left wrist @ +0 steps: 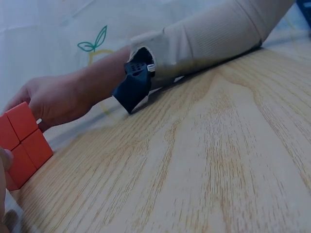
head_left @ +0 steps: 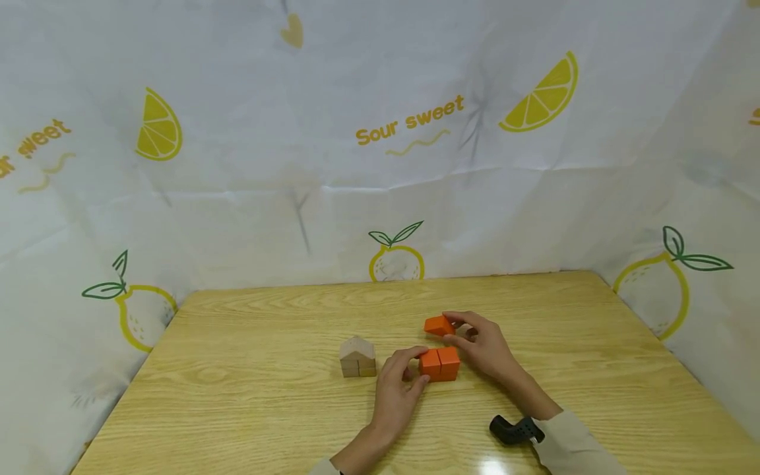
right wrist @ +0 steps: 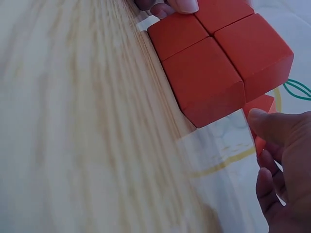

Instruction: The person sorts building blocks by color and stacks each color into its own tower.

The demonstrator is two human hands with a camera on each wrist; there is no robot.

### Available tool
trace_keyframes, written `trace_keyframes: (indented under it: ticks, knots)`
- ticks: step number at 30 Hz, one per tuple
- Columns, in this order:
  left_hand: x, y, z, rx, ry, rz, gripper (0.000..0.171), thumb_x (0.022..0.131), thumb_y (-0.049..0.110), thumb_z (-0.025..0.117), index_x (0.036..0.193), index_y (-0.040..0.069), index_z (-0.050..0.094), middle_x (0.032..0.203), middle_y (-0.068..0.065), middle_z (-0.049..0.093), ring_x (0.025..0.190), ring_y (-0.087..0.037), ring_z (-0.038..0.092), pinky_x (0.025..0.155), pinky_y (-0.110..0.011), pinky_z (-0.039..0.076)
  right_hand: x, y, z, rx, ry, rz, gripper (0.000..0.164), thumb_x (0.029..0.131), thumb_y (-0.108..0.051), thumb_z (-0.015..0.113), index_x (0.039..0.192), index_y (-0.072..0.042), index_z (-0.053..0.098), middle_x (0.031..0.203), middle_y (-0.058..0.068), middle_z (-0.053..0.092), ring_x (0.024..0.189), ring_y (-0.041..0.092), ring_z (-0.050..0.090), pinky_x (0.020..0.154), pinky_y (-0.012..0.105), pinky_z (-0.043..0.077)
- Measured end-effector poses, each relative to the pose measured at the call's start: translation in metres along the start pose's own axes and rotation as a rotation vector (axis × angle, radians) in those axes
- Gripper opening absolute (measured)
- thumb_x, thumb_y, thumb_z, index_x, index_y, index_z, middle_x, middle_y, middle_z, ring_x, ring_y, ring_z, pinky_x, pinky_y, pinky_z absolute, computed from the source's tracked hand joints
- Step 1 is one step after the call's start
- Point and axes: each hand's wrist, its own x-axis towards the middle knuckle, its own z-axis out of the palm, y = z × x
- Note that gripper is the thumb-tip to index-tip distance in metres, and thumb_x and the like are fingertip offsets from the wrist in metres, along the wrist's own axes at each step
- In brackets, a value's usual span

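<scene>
Several orange cubes (head_left: pixel 439 368) form a two-by-two stack on the table. My left hand (head_left: pixel 396 390) holds the stack at its left side, the thumb in front and the index finger at the back. Just behind the stack, my right hand (head_left: pixel 488 348) pinches an orange block (head_left: pixel 437 326) with a sloped face, between thumb and fingers. In the right wrist view this block (right wrist: pixel 261 104) is partly hidden behind the cubes (right wrist: pixel 204 73). The left wrist view shows the front of the stack (left wrist: pixel 28 145) with a left fingertip against it.
Left of my left hand stands a small house shape of plain wooden blocks (head_left: pixel 357 357), with a pointed roof block on top. A black wrist device (head_left: pixel 515 430) sits at the right sleeve. White sheeting with lemon prints (head_left: pixel 267 218) encloses the wooden table (head_left: pixel 237 402).
</scene>
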Motion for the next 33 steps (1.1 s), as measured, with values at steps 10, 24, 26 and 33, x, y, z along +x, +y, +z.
trace_keyframes:
  ticks: [10,24,26,33]
  knots:
    - [0.000,-0.002,-0.001,0.012,0.000,-0.013,0.051,0.077,0.000,0.077,0.124,0.012,0.059,0.111,0.003,0.062,0.074,-0.018,0.049,0.064,-0.026,0.044,-0.004,-0.013,-0.013,0.009,-0.013,-0.136,0.041,0.084,-0.005,0.073,0.124,-0.006,0.064,0.112,0.003,0.064,0.090,0.017,0.057,0.068,0.029,0.050]
    - [0.000,0.000,-0.001,0.018,0.002,-0.048,0.057,0.078,0.000,0.077,0.128,0.012,0.053,0.111,0.000,0.060,0.073,-0.019,0.051,0.067,-0.027,0.044,-0.009,-0.048,-0.030,0.038,-0.085,-0.294,0.040,0.080,0.004,0.073,0.119,-0.001,0.064,0.107,0.009,0.066,0.078,0.021,0.055,0.064,0.026,0.046]
    - [0.000,0.000,-0.001,0.018,-0.003,-0.054,0.057,0.078,0.001,0.077,0.129,0.012,0.053,0.112,0.000,0.060,0.073,-0.019,0.051,0.066,-0.026,0.044,-0.009,-0.037,-0.029,0.058,-0.116,-0.285,0.041,0.082,0.000,0.073,0.122,-0.006,0.064,0.110,0.004,0.066,0.081,0.023,0.056,0.065,0.027,0.046]
    - [0.000,0.001,-0.001,0.018,-0.005,-0.056,0.059,0.078,0.001,0.077,0.130,0.014,0.052,0.112,0.000,0.060,0.073,-0.019,0.050,0.066,-0.025,0.043,-0.009,-0.033,-0.027,0.093,-0.182,-0.295,0.041,0.081,0.000,0.074,0.121,-0.006,0.065,0.110,0.004,0.066,0.088,0.022,0.057,0.065,0.034,0.047]
